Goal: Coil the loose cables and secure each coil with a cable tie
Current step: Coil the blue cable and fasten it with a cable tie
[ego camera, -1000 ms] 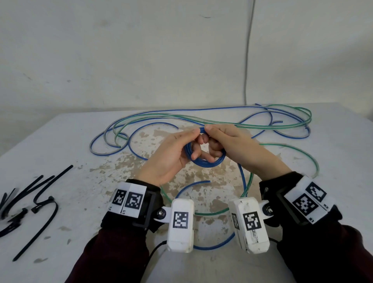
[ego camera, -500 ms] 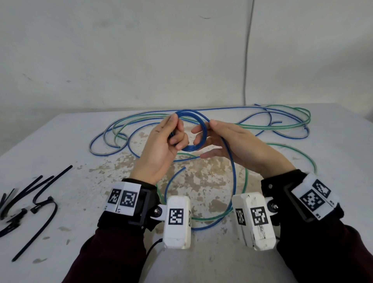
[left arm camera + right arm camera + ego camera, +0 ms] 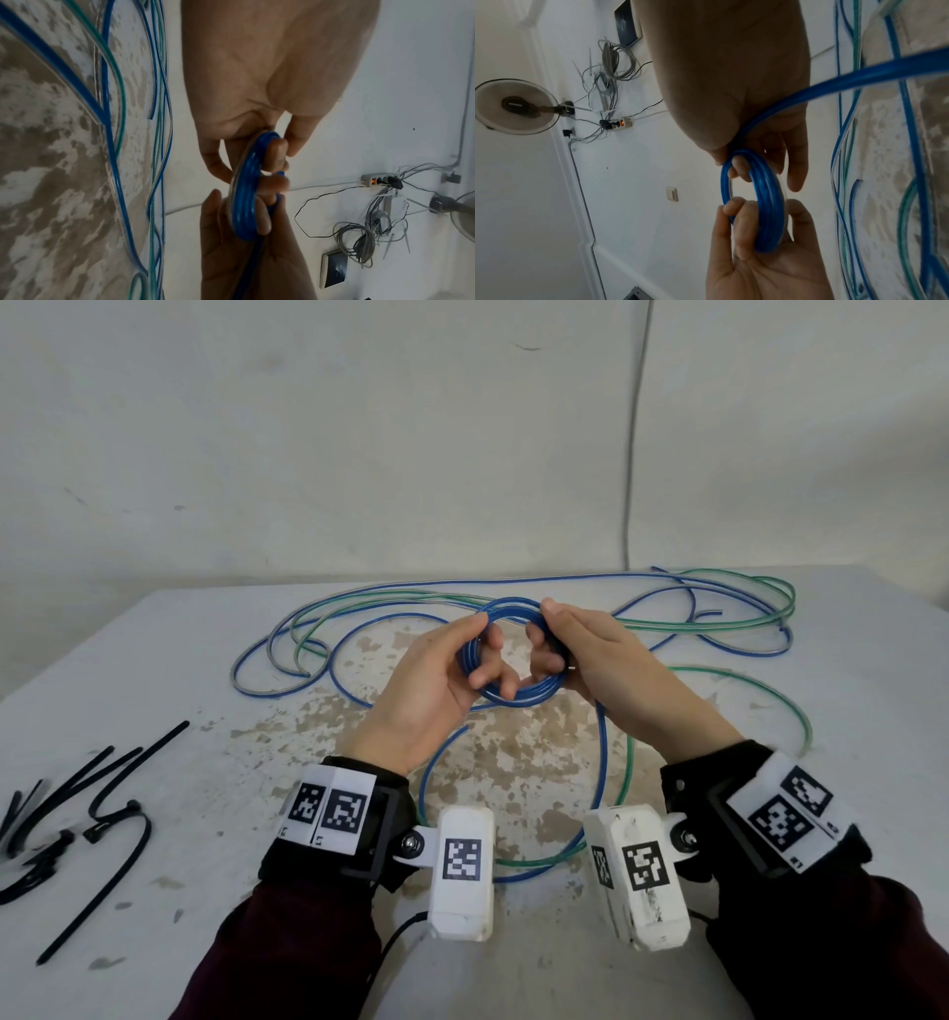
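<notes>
A small coil of blue cable (image 3: pixel 513 693) is held upright above the table between both hands. My left hand (image 3: pixel 447 670) grips its left side, thumb over the top and fingers through the ring (image 3: pixel 246 192). My right hand (image 3: pixel 580 649) pinches the right side (image 3: pixel 765 203). From under the right hand a loose blue strand (image 3: pixel 601 762) drops to the table and loops back toward my wrists. The rest of the blue cable (image 3: pixel 359 629) and a green cable (image 3: pixel 719 621) lie tangled across the far half of the table. Black cable ties (image 3: pixel 97 809) lie at the left.
The white table (image 3: pixel 179 660) has a worn, flaking brown patch (image 3: pixel 513 752) under my hands. A wall stands right behind it, with a thin grey wire (image 3: pixel 634 454) running down. The wrist views show a power strip (image 3: pixel 377 179), bundled wires and a fan on the far wall.
The coil rose and swung left, then settled back between both hands. The trailing blue loop on the table has drawn in nearer my wrists.
</notes>
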`<state>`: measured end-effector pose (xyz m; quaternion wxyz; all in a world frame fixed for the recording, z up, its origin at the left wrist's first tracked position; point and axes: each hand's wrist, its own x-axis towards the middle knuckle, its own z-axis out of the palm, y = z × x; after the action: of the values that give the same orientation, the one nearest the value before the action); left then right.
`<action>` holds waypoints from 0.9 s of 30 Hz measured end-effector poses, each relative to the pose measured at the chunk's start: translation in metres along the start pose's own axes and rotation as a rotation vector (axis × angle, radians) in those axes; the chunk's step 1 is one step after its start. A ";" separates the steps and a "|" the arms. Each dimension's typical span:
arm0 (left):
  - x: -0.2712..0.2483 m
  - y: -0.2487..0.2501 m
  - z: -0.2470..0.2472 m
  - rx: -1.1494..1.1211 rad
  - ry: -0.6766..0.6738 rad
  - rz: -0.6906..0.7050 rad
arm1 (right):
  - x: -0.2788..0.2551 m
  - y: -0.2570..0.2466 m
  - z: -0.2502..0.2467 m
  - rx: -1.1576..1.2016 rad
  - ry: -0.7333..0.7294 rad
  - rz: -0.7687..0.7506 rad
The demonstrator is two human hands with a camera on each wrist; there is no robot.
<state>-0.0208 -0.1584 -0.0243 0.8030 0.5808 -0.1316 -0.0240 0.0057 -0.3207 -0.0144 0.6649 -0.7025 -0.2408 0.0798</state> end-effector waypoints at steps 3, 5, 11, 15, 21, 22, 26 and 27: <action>0.002 -0.001 -0.002 0.060 0.046 0.061 | -0.001 -0.003 0.002 -0.048 0.036 -0.006; 0.003 -0.001 -0.003 0.105 0.075 0.099 | -0.002 -0.005 0.001 -0.030 0.030 -0.004; 0.003 -0.002 -0.002 0.058 0.131 0.132 | -0.001 -0.004 0.000 0.029 -0.043 0.041; 0.002 -0.001 0.000 0.111 0.083 0.104 | 0.001 -0.008 -0.006 0.067 0.076 -0.008; 0.001 0.000 0.002 0.144 0.063 0.068 | 0.001 -0.008 -0.018 0.072 0.064 0.034; 0.001 0.001 -0.001 0.118 0.078 0.067 | 0.000 -0.007 -0.017 0.073 0.004 0.068; 0.002 0.002 -0.004 -0.013 0.082 0.086 | -0.002 -0.004 -0.008 0.117 -0.109 0.135; 0.003 0.001 -0.003 -0.031 0.080 0.092 | -0.002 -0.004 -0.005 0.142 -0.104 0.134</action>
<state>-0.0176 -0.1559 -0.0241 0.8166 0.5623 -0.1258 0.0341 0.0052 -0.3262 -0.0105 0.6929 -0.6629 -0.2213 0.1775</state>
